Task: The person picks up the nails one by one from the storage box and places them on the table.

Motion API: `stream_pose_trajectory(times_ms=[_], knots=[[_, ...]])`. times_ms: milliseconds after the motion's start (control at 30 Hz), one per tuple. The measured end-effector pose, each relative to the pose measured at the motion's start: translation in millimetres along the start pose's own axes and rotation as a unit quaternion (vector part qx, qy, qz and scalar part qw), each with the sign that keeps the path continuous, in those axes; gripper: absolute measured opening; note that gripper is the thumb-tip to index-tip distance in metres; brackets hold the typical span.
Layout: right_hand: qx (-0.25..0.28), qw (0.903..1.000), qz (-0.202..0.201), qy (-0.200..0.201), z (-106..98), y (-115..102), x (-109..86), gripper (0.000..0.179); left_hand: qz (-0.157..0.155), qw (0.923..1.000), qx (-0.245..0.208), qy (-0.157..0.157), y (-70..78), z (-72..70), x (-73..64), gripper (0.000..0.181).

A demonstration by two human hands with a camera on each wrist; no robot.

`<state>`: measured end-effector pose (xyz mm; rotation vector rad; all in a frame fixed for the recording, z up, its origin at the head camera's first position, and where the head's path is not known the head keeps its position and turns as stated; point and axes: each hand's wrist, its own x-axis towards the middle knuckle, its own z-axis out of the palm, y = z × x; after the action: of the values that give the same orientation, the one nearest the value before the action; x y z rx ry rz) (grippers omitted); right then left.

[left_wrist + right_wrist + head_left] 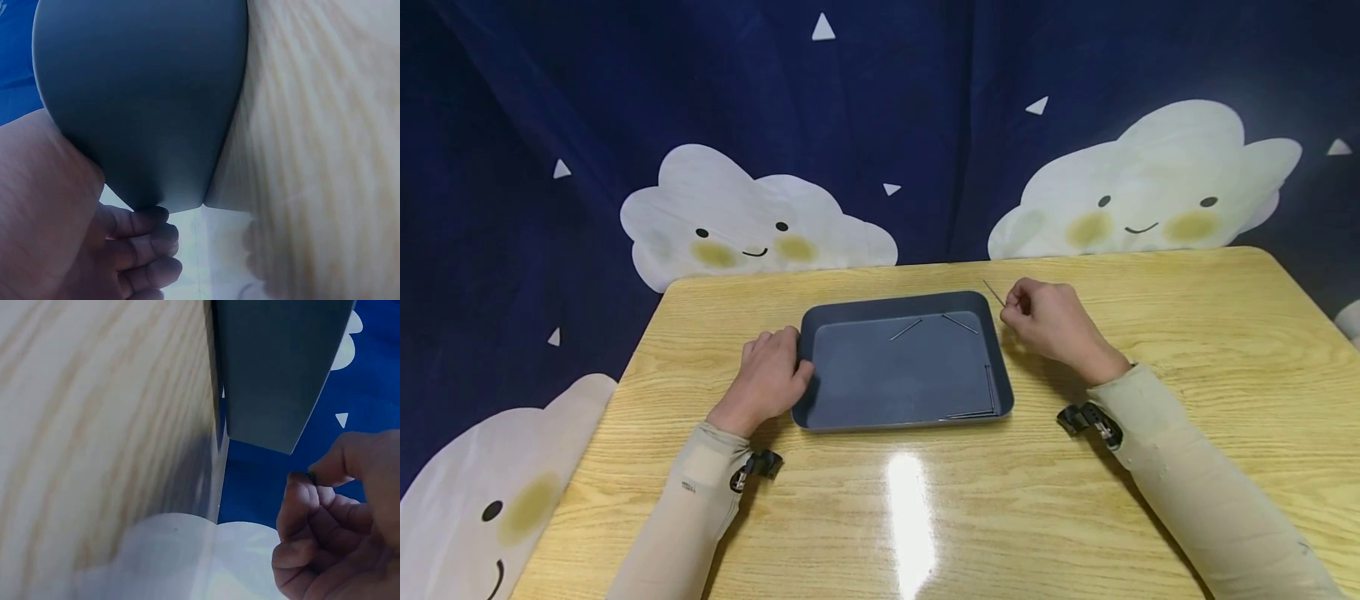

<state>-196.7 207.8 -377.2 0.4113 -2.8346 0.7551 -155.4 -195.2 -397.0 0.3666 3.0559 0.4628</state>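
Note:
A dark grey rectangular tray point(895, 367) lies on the table, with several thin metal nails in it. One nail point(906, 329) slants near the far wall, another nail point(960, 323) lies to its right, and more lie along the right wall and near right corner. My left hand point(767, 375) grips the tray's left wall, thumb over the rim, fingers outside, as the left wrist view also shows. Just beyond the tray's right edge, my right hand point(1045, 321) pinches a nail point(992, 291) between thumb and forefinger. Only its small dark end shows in the right wrist view.
The light wood table point(850, 517) reflects a bright streak of light in front of the tray. Behind it hangs a dark blue curtain point(925, 100) printed with smiling clouds and white triangles. Each sleeve cuff carries a small black wrist camera point(1093, 423).

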Motion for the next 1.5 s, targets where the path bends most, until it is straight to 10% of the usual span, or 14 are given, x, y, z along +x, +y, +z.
stream_pose_trajectory(times_ms=[1500], knots=[[-0.003, 0.991, 0.095, -0.094, 10, 11, 13.7, 0.022, -0.001, 1.0, 0.004, 0.002, -1.0, 0.9, 0.6, 0.027]])
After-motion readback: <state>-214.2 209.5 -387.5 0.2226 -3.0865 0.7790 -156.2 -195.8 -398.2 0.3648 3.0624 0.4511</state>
